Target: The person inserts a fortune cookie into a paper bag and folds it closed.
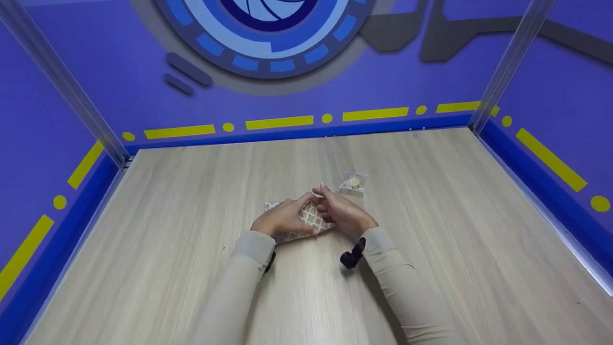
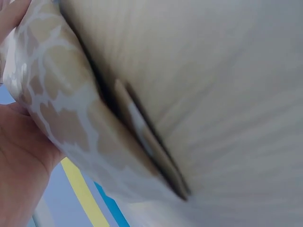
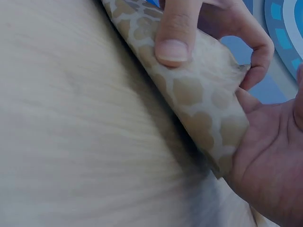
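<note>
A flat packet in beige paper with a white lattice pattern (image 1: 312, 216) lies between the hands. My left hand (image 1: 283, 219) grips it from the left, with the thumb along the near side and the fingers over the far side. The right wrist view shows the left thumb pressing on the patterned paper (image 3: 189, 92), and the left index finger at a raised, folded corner. At the right end, my right hand (image 1: 348, 213) rests its palm side against the paper, thumb raised. In the left wrist view, an edge flap of the patterned paper (image 2: 151, 142) stands out near the tabletop.
A small clear plastic bag (image 1: 354, 181) with pale yellowish pieces inside lies just beyond the right hand. The wood-grain table (image 1: 201, 191) is bordered by blue-purple panels (image 1: 105, 86) at the back and both sides.
</note>
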{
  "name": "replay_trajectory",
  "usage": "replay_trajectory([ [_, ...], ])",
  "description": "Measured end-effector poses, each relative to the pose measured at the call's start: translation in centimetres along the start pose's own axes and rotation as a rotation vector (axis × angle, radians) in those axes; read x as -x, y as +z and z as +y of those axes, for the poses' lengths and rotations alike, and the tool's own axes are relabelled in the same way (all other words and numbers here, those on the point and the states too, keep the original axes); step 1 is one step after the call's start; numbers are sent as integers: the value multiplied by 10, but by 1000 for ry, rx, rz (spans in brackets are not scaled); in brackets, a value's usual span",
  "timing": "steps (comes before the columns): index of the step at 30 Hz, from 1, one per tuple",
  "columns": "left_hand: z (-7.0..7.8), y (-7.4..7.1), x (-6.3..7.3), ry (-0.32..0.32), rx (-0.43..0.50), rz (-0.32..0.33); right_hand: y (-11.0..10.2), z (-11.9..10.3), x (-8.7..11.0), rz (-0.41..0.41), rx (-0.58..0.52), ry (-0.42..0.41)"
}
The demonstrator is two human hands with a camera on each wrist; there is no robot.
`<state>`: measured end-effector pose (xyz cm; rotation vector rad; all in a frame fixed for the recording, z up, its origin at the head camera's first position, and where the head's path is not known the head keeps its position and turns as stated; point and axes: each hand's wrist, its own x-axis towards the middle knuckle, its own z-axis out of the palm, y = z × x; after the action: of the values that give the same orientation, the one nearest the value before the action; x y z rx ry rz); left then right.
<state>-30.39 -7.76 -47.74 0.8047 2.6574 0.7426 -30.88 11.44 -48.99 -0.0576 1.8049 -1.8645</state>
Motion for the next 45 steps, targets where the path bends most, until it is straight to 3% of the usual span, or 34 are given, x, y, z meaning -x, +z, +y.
replay_trajectory([
  [7, -1, 2, 0, 10, 3, 15, -9, -1, 3, 22, 4, -15],
  [14, 2, 0, 1, 18, 35, 12, -23, -9, 5, -17, 201, -120],
  [22, 2, -1, 2, 16, 30, 13, -38, -20, 16, 20, 291, -213],
  [30, 2, 0, 2, 9, 16, 11, -53, -22, 17, 199, 569, -381],
  [35, 1, 0, 1, 8, 13, 12, -61, -20, 17, 267, 654, -484],
  [39, 1, 0, 2, 13, 17, 8, -68, -18, 19, 315, 683, -502],
  [45, 1, 0, 2, 20, 37, 0, -77, -14, 21, 378, 813, -538],
])
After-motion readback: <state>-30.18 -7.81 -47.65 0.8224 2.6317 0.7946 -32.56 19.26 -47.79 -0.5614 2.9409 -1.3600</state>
